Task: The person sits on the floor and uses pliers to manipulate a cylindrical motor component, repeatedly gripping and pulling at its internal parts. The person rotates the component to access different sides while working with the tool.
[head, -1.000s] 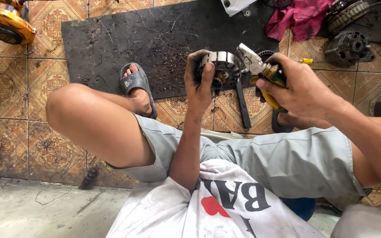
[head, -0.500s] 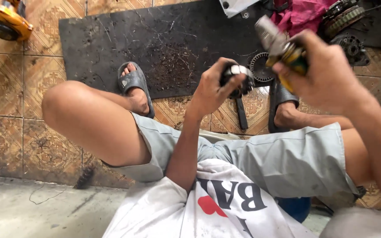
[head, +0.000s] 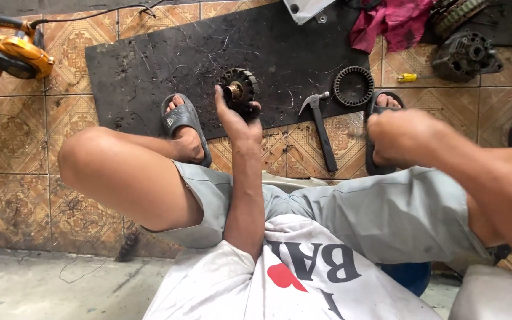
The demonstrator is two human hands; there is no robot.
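My left hand [head: 237,121] is raised over the black rubber mat [head: 149,65] and grips a round, dark toothed rotor [head: 239,89] with a brass-coloured centre. My right hand [head: 403,137] is blurred, curled into a fist above my right foot, with its back to the camera. Whatever it holds is hidden. A hammer [head: 321,131] lies on the floor between the two hands.
A ribbed metal ring [head: 354,86] lies at the mat's right edge. Behind it are a yellow-handled tool [head: 407,77], a grey motor housing [head: 466,56] and a pink rag [head: 393,24]. An orange power tool [head: 7,53] sits far left. My sandalled feet [head: 184,121] rest by the mat.
My right hand dropped from high at the right down to above my right foot, and the plier-like tool is no longer visible. My left hand moved left with the rotor.
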